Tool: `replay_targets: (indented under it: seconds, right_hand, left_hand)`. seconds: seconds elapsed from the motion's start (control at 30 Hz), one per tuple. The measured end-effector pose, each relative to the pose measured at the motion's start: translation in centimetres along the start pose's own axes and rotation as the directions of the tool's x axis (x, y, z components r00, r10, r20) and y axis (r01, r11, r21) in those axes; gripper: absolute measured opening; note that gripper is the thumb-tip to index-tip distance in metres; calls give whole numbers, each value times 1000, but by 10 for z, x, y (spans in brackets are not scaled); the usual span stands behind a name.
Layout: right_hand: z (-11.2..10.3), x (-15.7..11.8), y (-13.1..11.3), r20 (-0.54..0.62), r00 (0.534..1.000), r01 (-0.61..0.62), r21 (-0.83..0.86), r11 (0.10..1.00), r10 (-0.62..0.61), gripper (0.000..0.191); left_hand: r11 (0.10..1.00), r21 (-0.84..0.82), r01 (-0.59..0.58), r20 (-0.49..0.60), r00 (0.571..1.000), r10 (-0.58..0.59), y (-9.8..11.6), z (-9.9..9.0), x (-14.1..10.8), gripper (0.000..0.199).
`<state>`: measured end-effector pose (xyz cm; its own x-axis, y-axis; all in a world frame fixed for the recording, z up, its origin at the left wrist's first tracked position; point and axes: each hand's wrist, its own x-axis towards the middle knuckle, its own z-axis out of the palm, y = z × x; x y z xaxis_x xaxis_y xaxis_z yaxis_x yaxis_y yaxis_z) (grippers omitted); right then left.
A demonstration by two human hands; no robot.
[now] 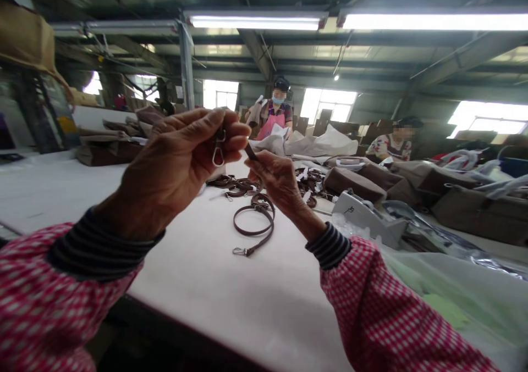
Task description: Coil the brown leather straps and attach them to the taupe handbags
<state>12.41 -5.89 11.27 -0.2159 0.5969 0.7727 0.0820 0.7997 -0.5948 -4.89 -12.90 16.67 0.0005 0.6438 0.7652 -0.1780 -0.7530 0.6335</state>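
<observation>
Raised above the table, my left hand is closed around the end of a brown strap, and its metal snap hook hangs out below the fingers. My right hand pinches the brown strap a little further along, just right of the left fingertips. Part of the strap is hidden by both hands. Below them on the white table lies a coiled brown strap with a metal hook at its near end. Whether this coil joins the held strap I cannot tell.
More brown straps lie in a heap behind my hands. Brown bags and a white tape dispenser stand on the right, near clear plastic bags. Other bags sit at the left. Two people work across the table.
</observation>
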Motion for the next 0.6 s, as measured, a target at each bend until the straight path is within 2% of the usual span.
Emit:
replay_targets:
  seconds: [0.07,0.1,0.17,0.23,0.3,0.37,0.43,0.5,0.6]
  right_hand:
    - [16,-10,-5,98,987,-147,208,967,129,35]
    - [22,-15,-8,150,971,-221,275,935,186,38]
    - [30,-27,-14,251,928,-352,357,865,274,41]
    - [31,-39,-18,343,876,-459,381,803,338,43]
    - [24,-49,-22,427,817,-543,347,764,387,43]
    - [11,-54,-28,465,778,-584,291,758,421,44]
    - [-8,-53,-34,446,776,-582,237,778,445,43]
    - [-30,-47,-38,385,801,-552,178,814,459,40]
    - [-57,-32,-38,314,834,-500,77,863,455,34]
  left_hand:
    - [992,-123,-24,-75,997,15,-6,4,9,10]
    - [990,-124,-68,-120,991,53,-12,4,12,8]
    - [978,61,-199,-172,963,207,-27,3,15,12]
    - [886,350,-305,-96,929,358,-45,-3,12,19]
    - [708,592,-385,111,909,402,-62,-14,6,21]
    - [546,697,-464,354,886,301,-76,-27,-3,22]
    - [496,710,-500,523,846,105,-85,-41,-14,26]
    - [532,712,-459,571,819,-58,-86,-52,-25,29]
    - [616,723,-313,537,816,-216,-73,-61,-40,36]
